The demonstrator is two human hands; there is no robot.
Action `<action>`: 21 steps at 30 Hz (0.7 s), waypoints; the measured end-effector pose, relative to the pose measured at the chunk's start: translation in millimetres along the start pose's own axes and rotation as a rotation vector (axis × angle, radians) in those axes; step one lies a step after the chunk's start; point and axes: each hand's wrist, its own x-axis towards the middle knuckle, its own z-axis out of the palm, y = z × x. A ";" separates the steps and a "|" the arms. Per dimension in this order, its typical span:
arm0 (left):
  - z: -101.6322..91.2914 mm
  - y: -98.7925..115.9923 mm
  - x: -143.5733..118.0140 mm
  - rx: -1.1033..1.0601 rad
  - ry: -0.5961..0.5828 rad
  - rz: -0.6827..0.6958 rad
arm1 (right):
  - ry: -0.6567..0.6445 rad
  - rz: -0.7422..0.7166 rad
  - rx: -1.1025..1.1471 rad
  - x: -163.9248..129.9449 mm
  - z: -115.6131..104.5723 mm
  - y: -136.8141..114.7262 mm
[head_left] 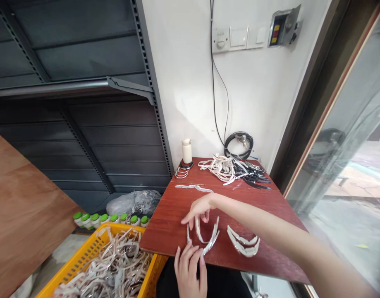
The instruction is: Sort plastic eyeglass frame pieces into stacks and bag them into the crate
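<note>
Near the front edge of the table, several curved white-and-silver strips (pixel 213 239) stand around and below my hands. My left hand (pixel 191 269) reaches up from the bottom with its fingers stretched out. Its fingertips touch or lie very close to the lower ends of these strips. My right hand (pixel 200 209) hangs just above them, its index finger extended to the left and the others bent downward, with no clear grip. One strip's upper end is partly hidden by the right fingers. To the right, below my right forearm, lies a nested pair of similar curved pieces (pixel 244 244).
A flat pale strip (pixel 194 188) lies behind my hands. White and black strips (pixel 227 169) are heaped at the back, beside a black cable coil (pixel 238 145) and a cream bottle (pixel 187 151). A yellow basket (pixel 84 256) full of strips stands at left; green-lidded jars (pixel 104 218) line up behind.
</note>
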 end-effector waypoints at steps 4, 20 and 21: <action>-0.2 4.5 2.2 -0.012 -0.015 -0.026 | 0.239 -0.083 0.014 -3.6 2.1 13.6; 17.9 -4.0 -13.1 -0.033 0.064 -0.091 | 0.708 -0.034 -0.611 -22.7 87.0 14.7; 18.9 -4.2 -13.6 -0.029 0.070 -0.104 | 0.756 -0.038 -0.588 -23.1 80.3 17.2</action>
